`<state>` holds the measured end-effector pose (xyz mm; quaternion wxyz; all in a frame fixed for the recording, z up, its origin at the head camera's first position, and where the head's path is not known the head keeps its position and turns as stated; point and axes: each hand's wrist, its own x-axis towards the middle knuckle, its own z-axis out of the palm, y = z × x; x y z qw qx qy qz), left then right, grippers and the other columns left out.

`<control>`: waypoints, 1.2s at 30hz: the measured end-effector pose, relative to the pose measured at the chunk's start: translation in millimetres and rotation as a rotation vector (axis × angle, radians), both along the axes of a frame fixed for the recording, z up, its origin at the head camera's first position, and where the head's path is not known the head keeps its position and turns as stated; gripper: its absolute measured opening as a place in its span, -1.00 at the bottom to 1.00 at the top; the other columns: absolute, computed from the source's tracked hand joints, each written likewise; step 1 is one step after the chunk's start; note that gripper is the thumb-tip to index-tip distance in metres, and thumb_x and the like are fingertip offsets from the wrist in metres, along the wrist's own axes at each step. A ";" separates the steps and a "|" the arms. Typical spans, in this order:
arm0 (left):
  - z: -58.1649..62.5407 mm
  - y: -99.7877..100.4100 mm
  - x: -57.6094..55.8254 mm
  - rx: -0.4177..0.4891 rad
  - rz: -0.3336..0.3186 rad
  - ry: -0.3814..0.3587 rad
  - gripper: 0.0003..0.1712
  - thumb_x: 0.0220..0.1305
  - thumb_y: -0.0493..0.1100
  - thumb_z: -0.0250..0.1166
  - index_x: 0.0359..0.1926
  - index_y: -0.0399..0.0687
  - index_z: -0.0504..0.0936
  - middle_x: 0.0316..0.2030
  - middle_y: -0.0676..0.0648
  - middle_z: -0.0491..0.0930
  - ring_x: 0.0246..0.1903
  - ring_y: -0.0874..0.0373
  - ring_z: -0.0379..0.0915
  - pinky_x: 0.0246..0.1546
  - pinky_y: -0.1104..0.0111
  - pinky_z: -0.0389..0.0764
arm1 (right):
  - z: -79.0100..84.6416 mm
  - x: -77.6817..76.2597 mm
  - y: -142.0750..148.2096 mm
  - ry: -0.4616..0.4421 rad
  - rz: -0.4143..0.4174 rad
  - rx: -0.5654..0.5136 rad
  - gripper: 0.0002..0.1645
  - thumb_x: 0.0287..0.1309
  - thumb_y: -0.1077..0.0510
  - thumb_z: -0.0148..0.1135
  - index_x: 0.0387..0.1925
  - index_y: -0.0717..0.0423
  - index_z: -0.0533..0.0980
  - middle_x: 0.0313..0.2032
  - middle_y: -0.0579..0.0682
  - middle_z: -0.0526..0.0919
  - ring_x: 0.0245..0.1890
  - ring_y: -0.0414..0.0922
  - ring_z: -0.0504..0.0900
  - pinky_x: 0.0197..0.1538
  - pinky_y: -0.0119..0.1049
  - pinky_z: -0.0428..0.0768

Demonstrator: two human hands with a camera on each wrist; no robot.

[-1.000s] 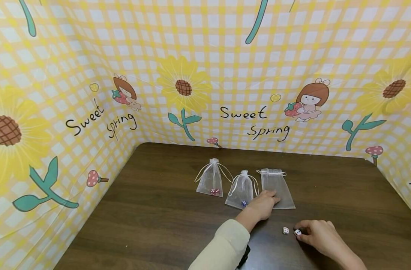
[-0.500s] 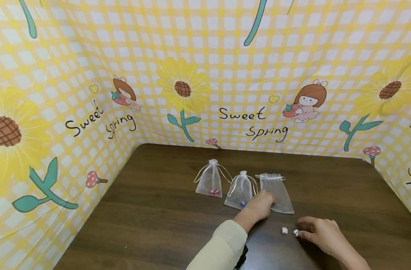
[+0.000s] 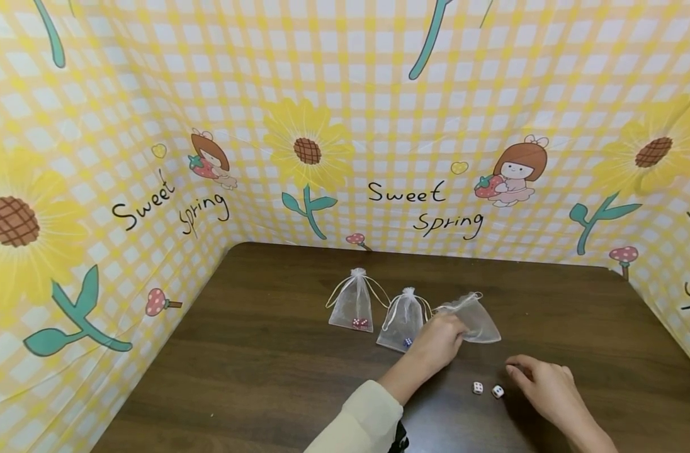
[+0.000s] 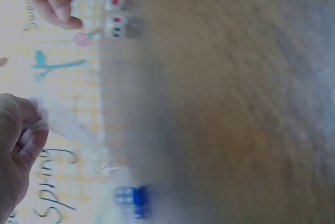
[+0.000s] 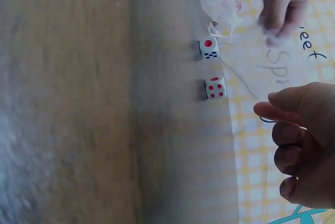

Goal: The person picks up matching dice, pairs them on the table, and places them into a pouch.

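My left hand point(image 3: 435, 343) pinches a sheer white drawstring bag point(image 3: 482, 321) near its edge, and the bag hangs skewed and folded from the fingertips. In the left wrist view thumb and fingers meet on the thin mesh point(image 4: 65, 122). Two white dice lie on the table: a left one point(image 3: 478, 388) and a right one point(image 3: 497, 391), red and dark pips showing in the right wrist view. My right hand point(image 3: 549, 387) hovers just right of the dice, holding nothing, its fingers loosely bent and the thumb near the index finger.
Two more sheer bags lie left of my left hand: one point(image 3: 350, 302) with red dice point(image 3: 360, 323) inside, another point(image 3: 398, 322) with blue dice point(image 3: 408, 343), partly behind the hand. A yellow checked cloth point(image 3: 345, 126) walls the dark wooden table point(image 3: 237, 365) at back and sides.
The third bag lay flat under my left hand; now the fingers have lifted and twisted it. My right hand has drawn back from the right die, slightly to the right.
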<state>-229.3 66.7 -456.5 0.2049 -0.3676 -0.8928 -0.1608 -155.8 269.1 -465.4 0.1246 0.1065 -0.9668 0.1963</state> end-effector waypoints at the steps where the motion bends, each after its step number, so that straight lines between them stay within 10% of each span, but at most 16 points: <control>1: 2.9 -2.4 2.9 0.015 -0.010 0.024 -0.87 0.11 -0.24 0.29 -0.33 0.05 0.72 -0.33 0.16 0.64 -0.21 0.29 0.48 -0.07 0.62 0.35 | 0.1 -0.1 0.0 0.011 -0.004 -0.004 -0.90 0.08 0.18 0.25 -0.32 0.04 0.63 -0.58 -0.18 0.61 -0.58 -0.20 0.50 -0.36 -0.03 0.35; 8: 22.2 -23.9 24.4 0.053 -0.143 0.128 -0.84 0.07 -0.31 0.31 -0.31 0.00 0.70 -0.29 0.13 0.64 -0.17 0.25 0.48 0.02 0.61 0.30 | 6.9 -2.0 -4.0 -0.018 -0.047 -0.175 -0.84 0.19 0.14 0.17 -0.28 0.09 0.63 -0.41 0.00 0.66 -0.45 -0.07 0.55 -0.40 -0.08 0.47; 15: 31.5 -33.8 41.8 0.054 -0.201 0.234 -0.83 0.06 -0.32 0.31 -0.29 -0.02 0.69 -0.30 0.11 0.62 -0.23 0.28 0.46 -0.05 0.65 0.33 | 20.6 -5.2 -13.4 -0.258 -0.023 -0.547 -0.41 0.42 -0.02 -0.27 -0.06 0.38 0.52 0.02 0.36 0.48 0.01 0.20 0.46 -0.07 -0.11 0.53; 19: 32.4 -34.5 48.8 0.053 -0.233 0.266 -0.85 0.09 -0.33 0.28 -0.31 -0.03 0.69 -0.30 0.11 0.62 -0.24 0.28 0.45 -0.10 0.65 0.35 | 27.7 -7.2 -19.0 -0.366 -0.038 -0.727 -0.23 0.40 -0.16 -0.38 -0.01 0.45 0.47 -0.35 0.19 0.53 -0.24 -0.10 0.51 -0.22 -0.38 0.47; 22: 31.3 -34.6 52.7 0.039 -0.266 0.303 -0.85 0.09 -0.35 0.26 -0.33 -0.05 0.69 -0.31 0.11 0.61 -0.25 0.29 0.44 -0.11 0.64 0.35 | 31.9 -9.8 -20.6 -0.405 -0.059 -0.790 -0.18 0.37 -0.23 -0.37 -0.01 0.42 0.48 -0.44 0.04 0.47 -0.36 -0.23 0.41 -0.25 -0.39 0.39; 27: 32.1 -35.7 57.4 -0.057 -0.301 0.417 -0.82 0.15 -0.32 0.16 -0.32 -0.03 0.68 -0.30 0.12 0.59 -0.25 0.30 0.42 -0.10 0.63 0.35 | 37.6 -14.4 -19.8 -0.449 -0.090 -0.777 -0.29 0.32 -0.24 -0.18 -0.03 0.32 0.53 0.15 0.21 0.42 0.06 -0.07 0.40 0.03 -0.16 0.42; 36: 33.0 -34.8 64.5 -0.137 -0.319 0.477 -0.73 0.21 -0.28 0.04 -0.30 0.02 0.68 -0.29 0.16 0.59 -0.23 0.31 0.42 -0.07 0.57 0.34 | 42.2 -14.2 -24.0 -0.379 -0.094 -0.810 -0.48 0.15 -0.04 0.22 -0.08 0.35 0.55 -0.24 -0.28 0.62 -0.20 -0.43 0.46 -0.09 -0.32 0.46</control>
